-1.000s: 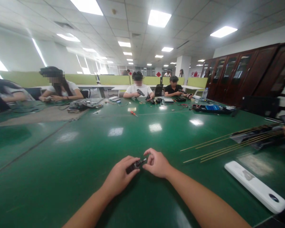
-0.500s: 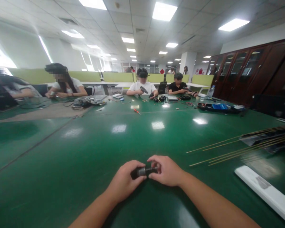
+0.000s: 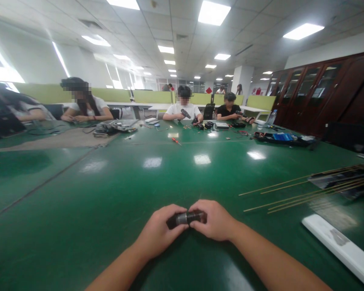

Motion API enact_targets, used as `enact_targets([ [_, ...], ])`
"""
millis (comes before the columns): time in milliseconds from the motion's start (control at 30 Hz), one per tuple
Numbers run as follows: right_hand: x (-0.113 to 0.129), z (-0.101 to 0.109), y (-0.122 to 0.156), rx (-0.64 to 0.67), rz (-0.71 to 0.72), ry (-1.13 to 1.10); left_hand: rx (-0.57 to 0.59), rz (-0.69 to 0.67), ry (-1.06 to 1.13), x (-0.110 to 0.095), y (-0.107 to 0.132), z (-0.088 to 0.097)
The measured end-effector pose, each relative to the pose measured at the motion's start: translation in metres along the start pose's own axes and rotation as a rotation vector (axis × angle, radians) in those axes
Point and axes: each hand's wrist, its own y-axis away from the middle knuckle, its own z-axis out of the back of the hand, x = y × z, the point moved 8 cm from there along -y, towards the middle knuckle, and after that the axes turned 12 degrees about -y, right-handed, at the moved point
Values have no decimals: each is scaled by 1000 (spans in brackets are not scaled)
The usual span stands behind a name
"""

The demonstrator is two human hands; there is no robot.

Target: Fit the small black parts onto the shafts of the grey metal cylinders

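Observation:
Between my hands, low over the near part of the green table [image 3: 115, 190], lies a short dark cylinder with a grey metallic band [image 3: 182, 218]; its exact kind I cannot make out. My left hand [image 3: 159, 228] wraps round its left end, thumb and fingers closed on it. At the right end, the fingers of my right hand [image 3: 212, 220] are closed round its black, ridged part. The fingertips of both hands almost meet near the middle. My palms and fingers hide the two ends of the cylinder.
To the right lie several thin brass-coloured rods [image 3: 294, 198] and a long white case [image 3: 341, 246]. A red screwdriver [image 3: 176, 141] rests farther off. Across the table, co-workers sit among tools, a black tray [image 3: 279, 138] and a grey heap of parts [image 3: 112, 127].
The fingers of my right hand have closed in on the right end of the cylinder. My left hand keeps its grip, and the view has shifted slightly.

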Motion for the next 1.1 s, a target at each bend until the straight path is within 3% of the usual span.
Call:
enact_targets([
  [1100,1,1,1,-27,104,47,-23,-36,-20,-1,0,-1],
])
